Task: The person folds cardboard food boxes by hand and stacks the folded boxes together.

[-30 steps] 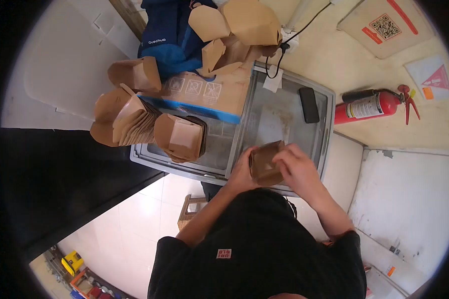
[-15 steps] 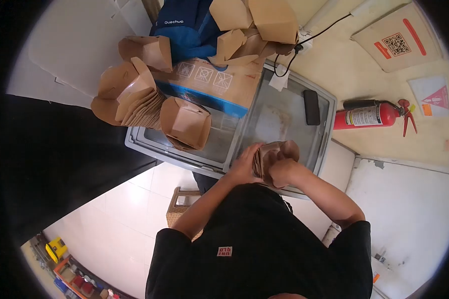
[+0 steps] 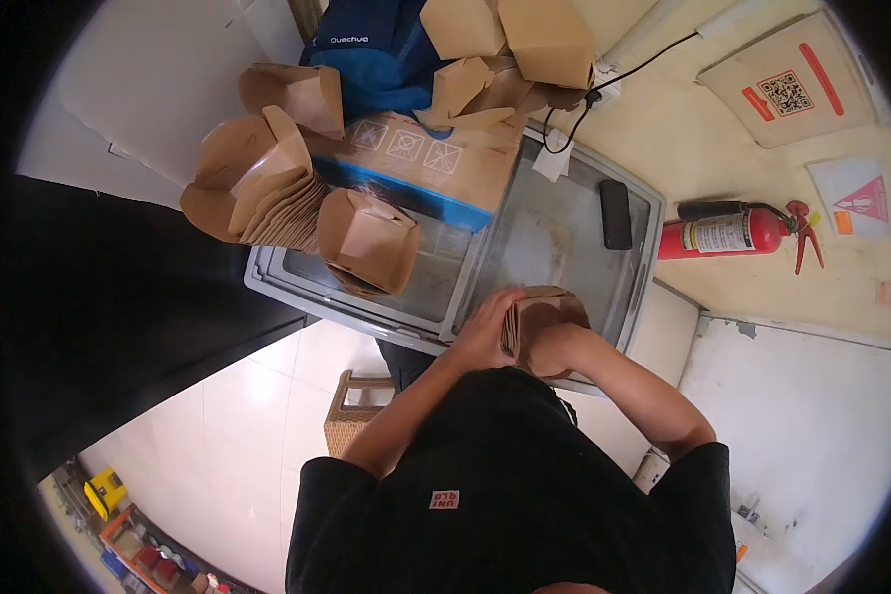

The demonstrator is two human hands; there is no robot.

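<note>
Close to my body, at the near edge of the chest freezer, is a small stack of brown paper food boxes (image 3: 552, 309), nested in one another. My left hand (image 3: 483, 332) grips the stack from its left side, fingers wrapped along the layered edges. Into the open top box reaches my right hand (image 3: 561, 348), bent at the wrist; its fingers are mostly hidden by the hand itself and the box wall. Further left stand a single-looking open paper box (image 3: 371, 243) with more nested under it, and a tall leaning stack of nested boxes (image 3: 277, 203).
The grey freezer lid (image 3: 540, 233) carries a black phone (image 3: 616, 213) at right. Behind are a printed carton (image 3: 416, 158), a blue bag (image 3: 376, 59) and more paper boxes (image 3: 544, 45). A red fire extinguisher (image 3: 728, 233) is by the wall; a wicker stool (image 3: 346, 421) stands below.
My right hand has moved slightly down and deeper into the top box, whose far flap now shows differently. My left hand keeps its grip. The view has shifted slightly.
</note>
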